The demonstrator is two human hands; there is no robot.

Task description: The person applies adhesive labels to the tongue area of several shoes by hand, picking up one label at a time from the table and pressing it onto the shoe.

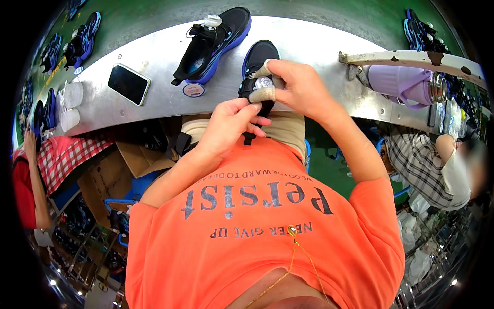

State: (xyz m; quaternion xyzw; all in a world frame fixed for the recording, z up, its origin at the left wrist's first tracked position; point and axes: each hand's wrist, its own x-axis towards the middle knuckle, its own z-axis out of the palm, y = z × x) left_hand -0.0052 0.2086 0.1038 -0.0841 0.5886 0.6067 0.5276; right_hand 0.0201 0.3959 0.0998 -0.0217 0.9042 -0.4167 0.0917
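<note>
A black shoe with a purple-blue sole edge lies on the metal table in front of me, toe pointing away. My right hand wears beige finger covers on thumb and forefinger, which grip either side of the clear round dial on the shoe's upper. At the shoe's heel end, my left hand is closed with thumb and fingers bent against its collar; the exact grip is partly hidden. Left of it stands the other black shoe, with a clear dial on top and a round label beside its heel.
A phone lies left on the metal table, near white cups. To the right are a lilac bottle and a chipped white metal bar. More shoes sit beyond both ends. People sit on either side; cardboard boxes stand below left.
</note>
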